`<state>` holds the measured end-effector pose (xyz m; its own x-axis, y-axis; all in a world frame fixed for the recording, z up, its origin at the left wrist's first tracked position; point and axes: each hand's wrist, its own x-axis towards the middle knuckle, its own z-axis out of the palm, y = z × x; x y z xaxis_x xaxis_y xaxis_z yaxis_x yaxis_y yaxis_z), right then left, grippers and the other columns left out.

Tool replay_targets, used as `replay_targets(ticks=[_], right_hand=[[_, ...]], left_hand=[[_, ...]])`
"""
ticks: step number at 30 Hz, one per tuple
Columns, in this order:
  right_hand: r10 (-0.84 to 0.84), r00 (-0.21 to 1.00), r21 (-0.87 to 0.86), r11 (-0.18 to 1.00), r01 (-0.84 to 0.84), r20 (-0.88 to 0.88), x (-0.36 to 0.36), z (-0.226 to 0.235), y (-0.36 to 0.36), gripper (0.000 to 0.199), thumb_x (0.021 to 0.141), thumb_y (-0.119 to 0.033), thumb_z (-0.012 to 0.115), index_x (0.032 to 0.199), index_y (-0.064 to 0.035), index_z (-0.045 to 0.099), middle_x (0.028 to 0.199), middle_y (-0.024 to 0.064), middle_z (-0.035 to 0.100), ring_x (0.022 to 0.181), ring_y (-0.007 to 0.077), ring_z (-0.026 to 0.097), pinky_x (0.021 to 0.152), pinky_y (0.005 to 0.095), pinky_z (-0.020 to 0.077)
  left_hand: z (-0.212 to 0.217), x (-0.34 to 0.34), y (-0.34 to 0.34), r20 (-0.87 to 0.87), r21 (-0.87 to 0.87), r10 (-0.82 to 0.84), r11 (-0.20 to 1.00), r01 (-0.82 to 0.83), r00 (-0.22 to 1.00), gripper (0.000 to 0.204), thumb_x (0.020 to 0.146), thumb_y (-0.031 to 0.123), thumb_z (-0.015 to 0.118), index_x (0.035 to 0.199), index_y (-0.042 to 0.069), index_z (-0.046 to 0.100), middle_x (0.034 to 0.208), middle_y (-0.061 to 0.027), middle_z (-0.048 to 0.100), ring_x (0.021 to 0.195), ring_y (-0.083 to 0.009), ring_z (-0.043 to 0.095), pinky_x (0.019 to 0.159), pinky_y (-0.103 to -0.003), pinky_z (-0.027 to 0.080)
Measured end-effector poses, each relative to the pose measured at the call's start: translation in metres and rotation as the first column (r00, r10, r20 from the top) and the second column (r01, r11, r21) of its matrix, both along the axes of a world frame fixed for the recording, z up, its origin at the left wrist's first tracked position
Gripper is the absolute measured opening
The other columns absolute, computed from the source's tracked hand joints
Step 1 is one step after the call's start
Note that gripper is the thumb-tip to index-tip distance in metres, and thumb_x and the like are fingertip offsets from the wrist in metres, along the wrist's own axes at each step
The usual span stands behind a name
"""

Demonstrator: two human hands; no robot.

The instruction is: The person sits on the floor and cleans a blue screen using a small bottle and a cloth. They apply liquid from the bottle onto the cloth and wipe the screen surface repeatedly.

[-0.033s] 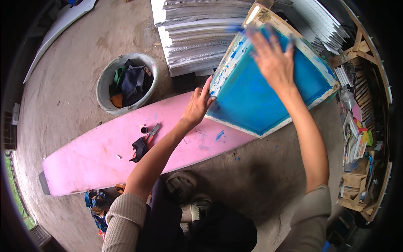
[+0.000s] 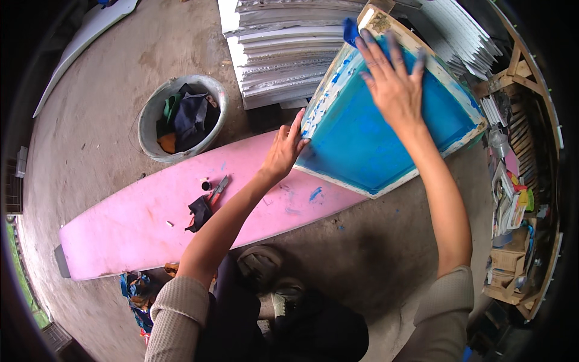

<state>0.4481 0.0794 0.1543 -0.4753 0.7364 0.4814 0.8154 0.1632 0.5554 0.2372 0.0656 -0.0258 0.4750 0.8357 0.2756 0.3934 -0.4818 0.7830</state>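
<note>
A screen-printing frame (image 2: 356,133) with blue mesh and a paint-smeared wooden border is tilted up at the right, its lower part over the pink board (image 2: 139,211). My left hand (image 2: 283,149) has its fingers closed around the frame's left edge and steadies it. My right hand (image 2: 395,90) lies flat on the upper mesh, fingers stretched and spread, their tips stained dark blue. A crumpled blue rag (image 2: 350,31) pokes out beside those fingertips at the frame's upper left edge; whether part of it lies under the fingers is hidden.
On the pink board lie a utility knife (image 2: 218,188), a black cloth scrap (image 2: 200,213) and a small black cap (image 2: 206,186). A bucket of rags (image 2: 220,114) stands at the left. White sheets (image 2: 274,72) are stacked behind. Cluttered shelving (image 2: 512,241) lines the right side.
The blue rag, smeared by motion earlier, has shifted up and slightly right and now shows sharply. My right hand has slid slightly right on the mesh. My left hand holds its place.
</note>
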Motion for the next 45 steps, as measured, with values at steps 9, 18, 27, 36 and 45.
replay_targets(ticks=[9, 18, 27, 36, 45], right_hand=[[0.177, 0.982, -0.123, 0.978, -0.168, 0.068, -0.017, -0.019, 0.008, 0.053, 0.084, -0.030, 0.057, 0.134, -0.0230, 0.045, 0.143, -0.0086, 0.036, 0.133, 0.0108, 0.029, 0.109, 0.0526, 0.0190], [0.085, 0.989, -0.143, 0.984, -0.103, -0.122, 0.003, -0.039, -0.015, 0.061, 0.084, -0.033, 0.058, 0.140, -0.0221, 0.037, 0.144, -0.0070, 0.036, 0.134, 0.0110, 0.031, 0.110, 0.0499, 0.0186], [0.025, 0.968, -0.055, 0.998, -0.040, -0.252, 0.013, -0.045, -0.026, 0.063, 0.085, -0.035, 0.057, 0.140, -0.0154, 0.035, 0.147, 0.0028, 0.032, 0.137, 0.0219, 0.025, 0.107, 0.0584, 0.0164], [0.012, 0.979, -0.137, 0.990, -0.040, -0.202, 0.010, -0.063, -0.037, 0.065, 0.085, -0.034, 0.057, 0.142, -0.0178, 0.032, 0.149, 0.0000, 0.028, 0.139, 0.0236, 0.020, 0.105, 0.0631, 0.0146], [0.016, 0.973, -0.146, 0.988, -0.051, -0.232, 0.009, -0.070, -0.044, 0.061, 0.084, -0.028, 0.060, 0.140, -0.0224, 0.037, 0.149, -0.0024, 0.028, 0.139, 0.0212, 0.021, 0.103, 0.0634, 0.0195]], left_hand=[[0.006, 0.002, 0.003, 0.001, -0.029, -0.022, 0.999, 0.022, 1.000, 0.068, 0.091, 0.020, 0.054, 0.147, 0.018, 0.015, 0.095, -0.0171, 0.047, 0.087, -0.0334, 0.049, 0.083, -0.042, 0.040], [0.004, 0.001, 0.003, 0.042, -0.028, -0.049, 0.998, 0.050, 0.998, 0.069, 0.090, 0.018, 0.054, 0.147, 0.019, 0.015, 0.097, -0.0171, 0.047, 0.089, -0.0338, 0.049, 0.084, -0.043, 0.040], [0.001, 0.001, 0.007, 0.069, -0.072, -0.061, 0.995, 0.066, 0.996, 0.071, 0.089, 0.014, 0.056, 0.147, 0.021, 0.016, 0.096, -0.0179, 0.049, 0.089, -0.0335, 0.050, 0.084, -0.043, 0.041], [0.001, -0.002, 0.006, 0.041, -0.062, -0.049, 0.997, 0.051, 0.998, 0.069, 0.090, 0.015, 0.054, 0.147, 0.018, 0.015, 0.094, -0.0171, 0.049, 0.087, -0.0334, 0.049, 0.083, -0.043, 0.041], [0.006, -0.003, 0.006, 0.041, -0.082, -0.082, 0.993, 0.085, 0.996, 0.069, 0.091, 0.017, 0.053, 0.147, 0.020, 0.013, 0.096, -0.0185, 0.049, 0.089, -0.0361, 0.050, 0.082, -0.044, 0.041]])
